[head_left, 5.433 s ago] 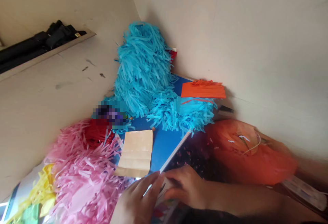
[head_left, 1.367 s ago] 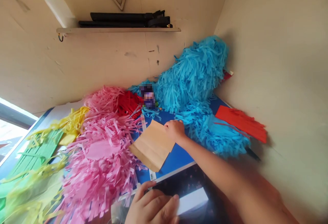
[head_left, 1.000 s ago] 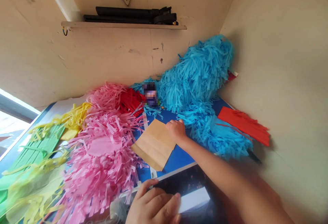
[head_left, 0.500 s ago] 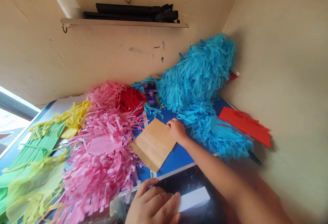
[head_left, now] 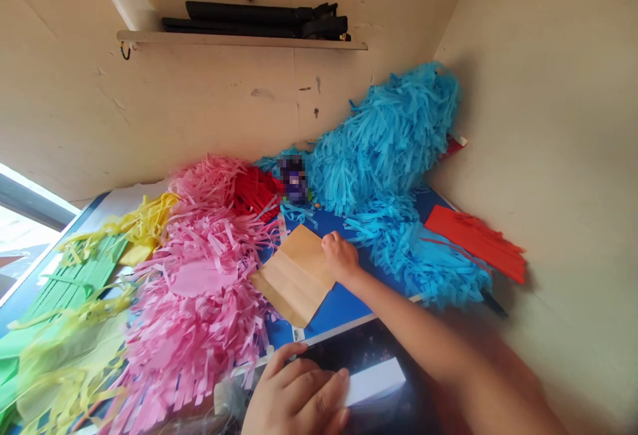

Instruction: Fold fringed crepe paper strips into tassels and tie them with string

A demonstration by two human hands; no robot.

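On your far left, green paper point(head_left: 92, 275), cut into strips, lies under trailing yellow streamers point(head_left: 149, 216). Next comes a heap of pink fringe point(head_left: 199, 275), with a red paper bundle point(head_left: 255, 192) against its upper right side. Right of the pink, the brown paper point(head_left: 296, 272) lies askew on the blue table point(head_left: 343, 305), its creases showing. Below it, near the table's front edge, your left hand point(head_left: 302, 392) has its fingers curled narrowly at the left end of a white strip point(head_left: 376, 380). Your right hand point(head_left: 340, 256) pinches the brown paper's right edge. Beyond that hand rises bushy blue fringe point(head_left: 389, 136), and farthest right sits orange-red paper point(head_left: 476, 242) with a fringed edge.
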